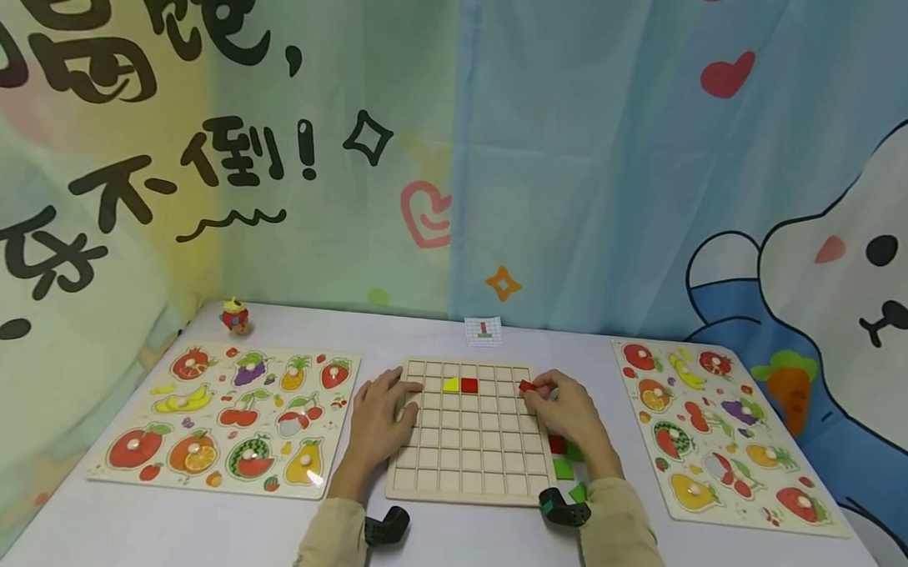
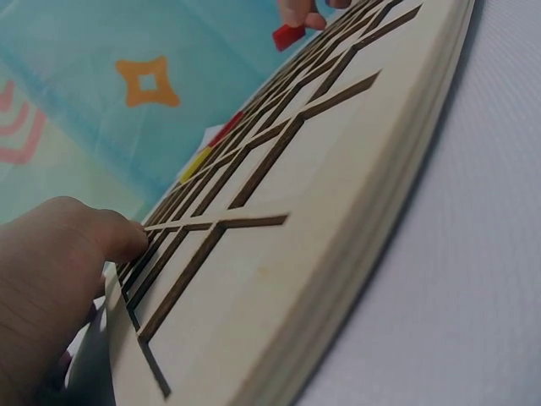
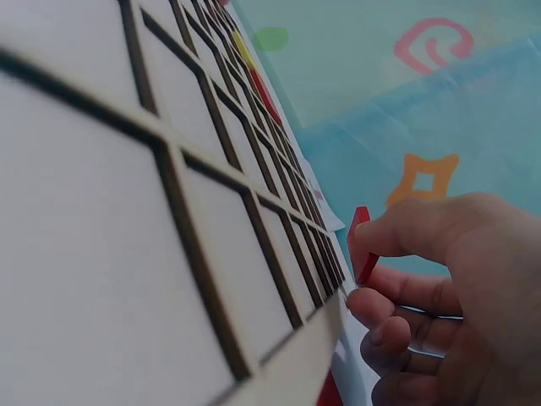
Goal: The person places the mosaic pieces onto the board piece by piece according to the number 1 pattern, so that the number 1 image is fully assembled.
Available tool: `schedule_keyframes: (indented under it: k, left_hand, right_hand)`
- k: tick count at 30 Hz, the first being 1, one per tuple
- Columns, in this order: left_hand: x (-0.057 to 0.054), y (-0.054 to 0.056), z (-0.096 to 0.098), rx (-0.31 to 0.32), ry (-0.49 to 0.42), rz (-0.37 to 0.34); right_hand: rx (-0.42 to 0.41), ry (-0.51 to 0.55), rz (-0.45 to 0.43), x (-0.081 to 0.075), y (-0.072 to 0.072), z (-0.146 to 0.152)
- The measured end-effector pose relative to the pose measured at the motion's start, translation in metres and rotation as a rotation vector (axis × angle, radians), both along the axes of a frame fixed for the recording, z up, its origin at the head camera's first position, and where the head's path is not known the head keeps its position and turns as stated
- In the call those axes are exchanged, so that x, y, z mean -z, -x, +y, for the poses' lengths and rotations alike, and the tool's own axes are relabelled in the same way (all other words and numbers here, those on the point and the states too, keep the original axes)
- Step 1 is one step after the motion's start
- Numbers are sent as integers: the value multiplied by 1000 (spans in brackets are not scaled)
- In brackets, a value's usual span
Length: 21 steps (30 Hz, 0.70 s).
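A wooden grid board [image 1: 472,461] lies on the white table. In one of its upper cells is a yellow triangular piece [image 1: 451,386], and a red square tile [image 1: 469,386] sits just to the right of it. My left hand [image 1: 380,414] rests on the board's left edge, with its thumb [image 2: 127,237] over the grid. Above the board's upper right corner, my right hand [image 1: 573,414] pinches a small red tile [image 3: 361,249] between thumb and fingers. Loose pieces lie along the right edge, among them a red one [image 1: 558,445] and a green one [image 1: 563,469].
Fruit puzzle boards lie to the left [image 1: 220,417] and right [image 1: 707,438]. Behind the grid board is a small card [image 1: 483,332] with a printed pattern. A small toy figure [image 1: 236,318] stands at the back left. A printed curtain [image 1: 577,196] hangs behind the table.
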<state>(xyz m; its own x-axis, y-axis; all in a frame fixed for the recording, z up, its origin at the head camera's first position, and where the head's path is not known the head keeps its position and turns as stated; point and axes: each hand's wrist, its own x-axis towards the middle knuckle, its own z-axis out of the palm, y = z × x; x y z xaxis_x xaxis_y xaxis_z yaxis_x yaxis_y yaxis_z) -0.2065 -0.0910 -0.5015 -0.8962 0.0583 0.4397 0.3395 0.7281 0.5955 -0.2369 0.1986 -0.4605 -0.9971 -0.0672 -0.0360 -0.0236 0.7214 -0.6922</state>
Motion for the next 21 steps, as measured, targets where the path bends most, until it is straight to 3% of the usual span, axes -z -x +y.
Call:
schedule_keyframes:
  k: [10,21]
  left_hand:
    - [1,1,1,-1,-6,-11]
    - [2,3,1,-7,1,-10]
  right_hand:
    - [-44,57,87,1,-2,-15]
    - [-91,107,61,2,-6,-35]
